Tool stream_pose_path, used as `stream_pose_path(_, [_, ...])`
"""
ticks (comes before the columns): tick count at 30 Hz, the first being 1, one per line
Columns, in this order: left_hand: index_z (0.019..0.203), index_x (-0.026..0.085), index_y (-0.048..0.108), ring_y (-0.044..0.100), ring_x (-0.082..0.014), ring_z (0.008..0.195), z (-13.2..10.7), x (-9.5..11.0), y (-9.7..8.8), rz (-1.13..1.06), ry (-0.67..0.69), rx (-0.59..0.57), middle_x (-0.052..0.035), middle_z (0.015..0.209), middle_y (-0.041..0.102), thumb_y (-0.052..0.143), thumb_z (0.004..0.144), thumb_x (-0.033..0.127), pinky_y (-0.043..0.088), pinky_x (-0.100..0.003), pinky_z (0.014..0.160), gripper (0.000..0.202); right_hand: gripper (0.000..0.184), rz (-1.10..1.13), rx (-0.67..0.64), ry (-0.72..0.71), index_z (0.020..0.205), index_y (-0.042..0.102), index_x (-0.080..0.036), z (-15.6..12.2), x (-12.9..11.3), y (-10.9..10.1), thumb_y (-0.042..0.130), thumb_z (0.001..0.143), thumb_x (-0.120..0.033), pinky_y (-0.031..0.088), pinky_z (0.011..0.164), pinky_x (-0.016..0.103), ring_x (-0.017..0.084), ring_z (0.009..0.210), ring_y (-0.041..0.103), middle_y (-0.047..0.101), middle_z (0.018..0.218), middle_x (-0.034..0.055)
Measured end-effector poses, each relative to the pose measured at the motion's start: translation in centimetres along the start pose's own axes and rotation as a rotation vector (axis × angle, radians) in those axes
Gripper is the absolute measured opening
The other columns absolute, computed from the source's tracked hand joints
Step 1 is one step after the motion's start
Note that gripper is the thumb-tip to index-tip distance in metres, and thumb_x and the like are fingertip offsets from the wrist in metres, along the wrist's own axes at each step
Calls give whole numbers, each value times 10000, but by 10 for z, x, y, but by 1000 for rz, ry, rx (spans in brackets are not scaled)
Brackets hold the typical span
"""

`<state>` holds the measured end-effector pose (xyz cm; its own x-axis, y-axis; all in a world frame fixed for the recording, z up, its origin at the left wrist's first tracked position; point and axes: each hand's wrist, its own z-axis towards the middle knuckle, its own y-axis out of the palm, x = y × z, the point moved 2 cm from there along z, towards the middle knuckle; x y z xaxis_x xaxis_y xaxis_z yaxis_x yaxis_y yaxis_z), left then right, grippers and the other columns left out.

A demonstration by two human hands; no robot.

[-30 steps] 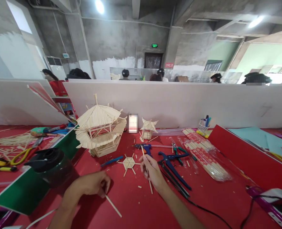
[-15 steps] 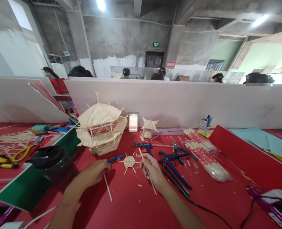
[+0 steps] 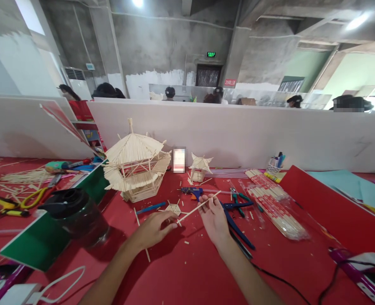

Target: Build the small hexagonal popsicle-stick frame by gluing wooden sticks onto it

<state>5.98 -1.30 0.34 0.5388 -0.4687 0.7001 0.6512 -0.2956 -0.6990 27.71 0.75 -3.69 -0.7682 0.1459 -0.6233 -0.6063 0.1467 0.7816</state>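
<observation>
A thin wooden stick (image 3: 192,212) slants up to the right between my two hands. My right hand (image 3: 215,220), palm turned up, pinches its upper part. At the lower end, the thumb and fingertips of my left hand (image 3: 158,228) close around the tip. Just behind the left fingers lies a small web-shaped stick frame (image 3: 174,208), partly covered by that hand. A blue pen-like tool (image 3: 151,207) rests left of the frame. Another stick (image 3: 137,217) lies on the table, its middle hidden under my left hand.
Behind stand a large stick pavilion (image 3: 136,165) and a small one (image 3: 200,165). A blue glue gun (image 3: 192,192), pliers (image 3: 238,226) and bagged sticks (image 3: 276,207) lie to the right. A dark bottle (image 3: 79,220) stands left, beside a green board (image 3: 31,241).
My left hand has moved right, away from the blue tool, to the end of the stick. My right hand has turned palm up, swinging the stick to a flatter slant.
</observation>
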Motion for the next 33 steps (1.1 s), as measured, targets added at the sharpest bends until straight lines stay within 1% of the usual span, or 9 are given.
stream_pose_path(6, [924,236,708,638,-206,882,5,5,-2,-35,12,84,-48,940,724,524,916,428,445,-284,835,266,274,-22,-34,-14,879,602,-270,1,1,-2,800,717,-368,511,934,393,171,974,667,705,941,-15])
stream_pose_path(10, [843,221,686,613,-185,765,6,6,-4,-20,-8,165,-27,827,702,518,919,410,432,-261,750,265,291,6,-41,7,857,589,-259,-3,0,3,818,696,-342,498,962,421,194,1018,669,718,972,0])
stream_pose_path(14, [825,214,657,587,-183,720,7,-3,-7,-11,-75,306,-20,769,670,506,917,410,406,-258,690,264,305,-37,-51,25,832,584,-233,-7,-4,11,813,702,-386,505,942,433,223,1020,674,722,947,30])
stream_pose_path(16, [840,215,650,582,-185,718,7,-9,-11,7,-82,366,-22,772,665,502,916,406,405,-259,690,253,301,-110,-42,-28,838,586,-224,-7,-9,13,800,716,-397,520,907,407,209,972,679,717,934,32])
stream_pose_path(20, [878,215,630,593,-192,741,6,-22,-22,106,-83,413,-33,810,666,472,930,391,406,-261,698,242,294,-406,-45,-203,882,605,-208,-2,-27,11,789,721,-372,550,740,329,174,804,650,689,879,26])
stream_pose_path(22, [887,214,620,596,-195,753,5,-26,-26,155,-88,394,-41,819,665,445,942,378,404,-267,705,246,257,-653,-130,-267,906,622,-203,0,-35,10,749,760,-372,541,692,321,184,775,635,679,855,33])
stream_pose_path(25, [880,209,615,598,-194,764,4,-29,-29,199,-81,354,-45,822,665,420,951,351,407,-273,721,251,130,-1114,-325,-397,898,665,-206,-1,-41,9,660,840,-322,513,766,350,209,813,639,692,871,49])
stream_pose_path(29, [887,206,626,616,-198,812,4,-29,-25,207,-49,311,-46,875,684,429,951,329,417,-274,738,241,123,-1570,-547,-555,968,692,-209,-9,-29,10,591,900,-229,447,872,387,238,918,635,721,968,71])
stream_pose_path(33, [865,199,626,614,-185,784,6,-25,-15,200,-8,218,-38,853,680,424,968,353,414,-263,708,274,199,-1653,-699,-498,1057,683,-215,-19,-9,14,505,974,-245,455,855,320,205,941,639,718,1017,66])
